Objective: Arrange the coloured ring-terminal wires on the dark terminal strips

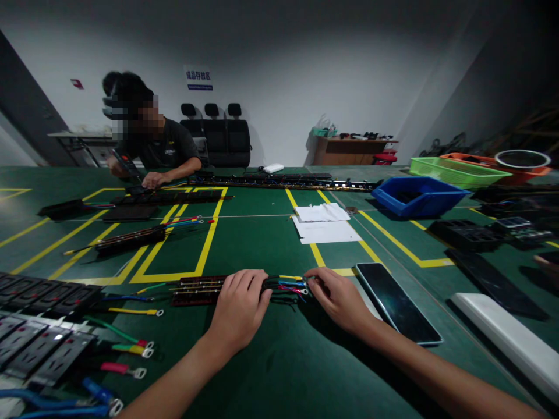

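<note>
On the green table in front of me lies a dark strip assembly point(195, 290) with brass-coloured rails along its length. My left hand point(241, 302) is closed over its right end, where a bundle of wires comes out. Yellow, blue and red wires point(288, 284) run right from under my fingers and end in ring terminals. My right hand point(335, 295) is pinched at the tips of these wires, with thumb and forefinger on a ring terminal point(305, 280). The exact grip of my left fingers is partly hidden.
A phone point(399, 302) lies beside my right forearm, near a long white bar point(506, 337). Black socket strips point(61, 355) with lugged wires fill the left foreground. White papers point(327, 224) and a blue bin point(417, 198) are farther back. Across the table a co-worker point(161, 145) holds a tool.
</note>
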